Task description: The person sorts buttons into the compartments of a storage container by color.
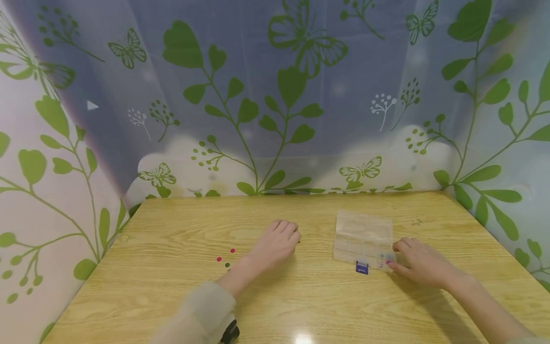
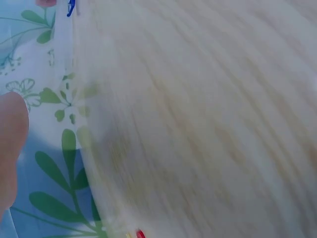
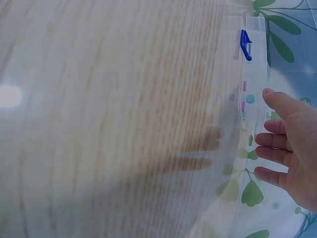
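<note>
On the right of the table lies a clear plastic compartment box (image 1: 363, 241) with its lid open and a blue latch (image 1: 362, 267) at the front. Pink and teal discs (image 3: 250, 99) show through the wall of its right end. My right hand (image 1: 423, 263) is at that end, thumb and fingers apart with nothing between them in the right wrist view. Left of the box, my left hand (image 1: 275, 243) is over the table with its fingers bent down. A dark speck shows at its fingertips; whether they pinch it is hidden.
Two red discs (image 1: 219, 259) and a green disc (image 1: 227, 265) lie on the wooden table (image 1: 180, 306) left of my left forearm. Some tiny pale pieces (image 1: 417, 222) sit beyond the box's right side. A leaf-patterned curtain (image 1: 240, 95) borders the table.
</note>
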`<state>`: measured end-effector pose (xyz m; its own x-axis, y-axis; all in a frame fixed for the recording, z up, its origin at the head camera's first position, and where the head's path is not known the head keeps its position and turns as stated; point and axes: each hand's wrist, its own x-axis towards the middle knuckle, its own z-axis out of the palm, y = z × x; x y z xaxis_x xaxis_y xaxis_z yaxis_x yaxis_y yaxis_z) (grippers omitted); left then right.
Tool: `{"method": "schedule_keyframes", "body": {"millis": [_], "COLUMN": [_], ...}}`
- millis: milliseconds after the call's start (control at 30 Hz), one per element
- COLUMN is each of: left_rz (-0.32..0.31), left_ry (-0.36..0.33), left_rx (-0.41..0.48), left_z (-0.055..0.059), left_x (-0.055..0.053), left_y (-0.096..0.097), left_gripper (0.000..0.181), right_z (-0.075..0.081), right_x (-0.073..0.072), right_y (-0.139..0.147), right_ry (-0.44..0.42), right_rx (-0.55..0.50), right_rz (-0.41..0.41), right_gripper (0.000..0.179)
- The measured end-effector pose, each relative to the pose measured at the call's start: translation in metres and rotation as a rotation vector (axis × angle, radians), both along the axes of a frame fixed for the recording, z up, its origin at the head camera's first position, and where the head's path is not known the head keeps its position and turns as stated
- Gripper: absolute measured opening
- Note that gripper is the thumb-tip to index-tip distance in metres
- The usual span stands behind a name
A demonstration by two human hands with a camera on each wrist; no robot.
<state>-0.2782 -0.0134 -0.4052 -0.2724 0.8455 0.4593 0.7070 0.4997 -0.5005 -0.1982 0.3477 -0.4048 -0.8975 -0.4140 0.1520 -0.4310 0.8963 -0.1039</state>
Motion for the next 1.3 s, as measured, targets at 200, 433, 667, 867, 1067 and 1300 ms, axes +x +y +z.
{"method": "schedule_keyframes", "body": {"millis": [200,433,667,867,1067,1300], "left_rz": [-0.004,-0.005,0.022,0.076,0.071,0.055], "left_ry": [0.001,0.01,-0.005,-0.06,-0.027,-0.044], "left_rx": [-0.024,-0.024,-0.059,-0.159,-0.153,-0.148], "left_z": [0.006,0.008,0.009,0.014,0.013,0.013], "left_x": [0.002,0.005,0.008,0.014,0.015,0.016], "left_y": [0.017,0.037,0.057,0.072,0.08,0.09], "left_gripper": [0.011,0.015,0.018,0.019,0.021,0.018], "right_z": [0.0,0.0,-0.002,-0.001,-0.002,-0.002], "right_x": [-0.001,-0.001,0.0,0.001,0.0,-0.001], "right_y": [0.0,0.0,0.0,0.0,0.001,0.001], "right_ry": [0.0,0.004,-0.001,0.012,0.031,0.042], "right_rx": [0.008,0.007,-0.004,-0.002,0.011,0.009], "right_rz": [-0.006,-0.002,0.001,0.006,0.009,0.02], "right_gripper": [0.036,0.036,0.034,0.035,0.035,0.034]}}
